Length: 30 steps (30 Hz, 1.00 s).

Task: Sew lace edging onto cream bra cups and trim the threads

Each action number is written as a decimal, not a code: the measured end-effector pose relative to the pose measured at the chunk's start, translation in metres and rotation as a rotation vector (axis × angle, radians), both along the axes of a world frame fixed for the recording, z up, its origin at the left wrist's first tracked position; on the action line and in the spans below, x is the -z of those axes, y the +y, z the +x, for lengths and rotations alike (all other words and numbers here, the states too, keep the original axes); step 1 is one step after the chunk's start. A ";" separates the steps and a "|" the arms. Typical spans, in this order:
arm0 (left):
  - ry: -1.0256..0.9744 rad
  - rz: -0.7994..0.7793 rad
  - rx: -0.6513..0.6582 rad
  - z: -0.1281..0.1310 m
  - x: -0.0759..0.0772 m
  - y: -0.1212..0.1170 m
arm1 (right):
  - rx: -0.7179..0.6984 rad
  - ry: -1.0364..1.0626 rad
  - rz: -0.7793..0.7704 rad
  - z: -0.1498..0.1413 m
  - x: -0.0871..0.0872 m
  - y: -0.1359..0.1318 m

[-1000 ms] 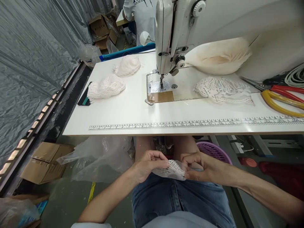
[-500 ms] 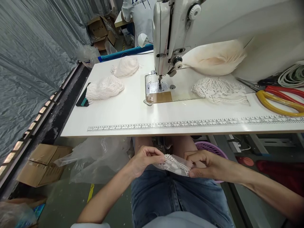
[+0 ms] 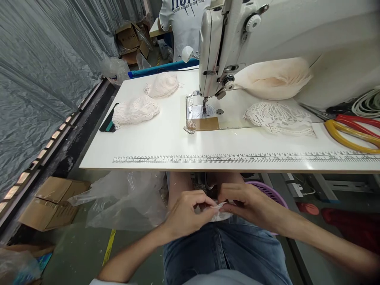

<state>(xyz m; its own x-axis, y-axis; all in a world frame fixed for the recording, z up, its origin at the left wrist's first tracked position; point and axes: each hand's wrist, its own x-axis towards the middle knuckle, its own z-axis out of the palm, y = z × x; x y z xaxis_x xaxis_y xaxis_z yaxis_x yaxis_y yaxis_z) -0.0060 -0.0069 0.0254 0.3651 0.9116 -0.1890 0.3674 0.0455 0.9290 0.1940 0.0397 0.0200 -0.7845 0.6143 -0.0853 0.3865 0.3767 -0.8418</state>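
Above my lap, in front of the table edge, a small piece of white lace (image 3: pixel 221 215) is pinched between both hands. My left hand (image 3: pixel 190 209) grips its left side with thumb and fingertips. My right hand (image 3: pixel 245 202) has closed on the other side, its fingertips close to the left ones. Much of the lace is hidden by the fingers. Beyond the hands stands a white sewing machine (image 3: pixel 209 55), its needle over the metal plate (image 3: pixel 204 111). More white lace (image 3: pixel 279 118) lies right of the needle, and a folded lace stack (image 3: pixel 136 111) lies to the left.
Yellow-and-red-handled scissors (image 3: pixel 350 136) lie at the table's right. A pale fabric bundle (image 3: pixel 276 77) sits behind the machine arm, another fabric piece (image 3: pixel 162 85) at the back left. A printed ruler (image 3: pixel 237 159) runs along the front edge. A purple basket (image 3: pixel 270 192) stands below; a co-worker (image 3: pixel 187 27) is beyond.
My hands have come closer together, and the lace that was stretched between them is now bunched and mostly covered by fingers. The view has shifted slightly.
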 end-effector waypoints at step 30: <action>0.088 0.400 -0.137 -0.003 -0.005 -0.007 | -0.184 0.095 0.138 -0.008 -0.024 0.013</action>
<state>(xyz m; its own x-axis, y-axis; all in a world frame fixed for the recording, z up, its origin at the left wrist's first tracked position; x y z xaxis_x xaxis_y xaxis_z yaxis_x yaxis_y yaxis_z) -0.0089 -0.0143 0.0306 0.2341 0.9583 0.1639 0.4617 -0.2580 0.8487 0.1863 0.0522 0.0440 -0.8849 0.4607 0.0686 0.2225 0.5475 -0.8067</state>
